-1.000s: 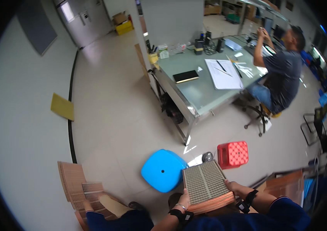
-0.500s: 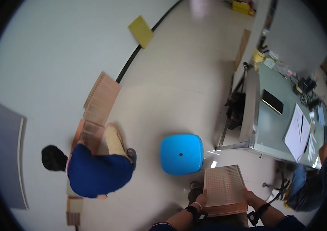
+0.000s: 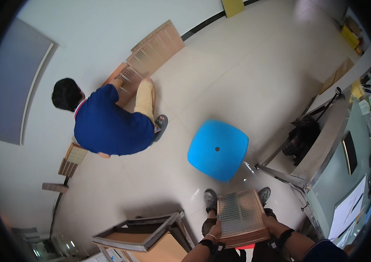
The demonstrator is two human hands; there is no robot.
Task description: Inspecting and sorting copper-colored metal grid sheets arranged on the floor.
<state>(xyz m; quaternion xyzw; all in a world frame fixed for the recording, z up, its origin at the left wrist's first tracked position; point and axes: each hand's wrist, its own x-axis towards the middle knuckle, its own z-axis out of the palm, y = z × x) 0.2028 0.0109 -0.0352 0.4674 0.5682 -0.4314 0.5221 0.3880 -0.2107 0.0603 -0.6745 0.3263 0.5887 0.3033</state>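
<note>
The left hand (image 3: 214, 229) and right hand (image 3: 273, 223), fingers curled closed, grip opposite sides of a thick, rectangular, copper-coloured, grid-topped stack (image 3: 242, 213), presumably keeping its layers squared and balanced, on the near side of a rounded-square, bright-blue plastic stool (image 3: 220, 139).

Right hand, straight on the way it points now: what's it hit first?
The stack of panels, which the right hand grips at its right side. Past that, the blue stool seems roughly in line, though likely lower; depth is unclear from this view.
</note>
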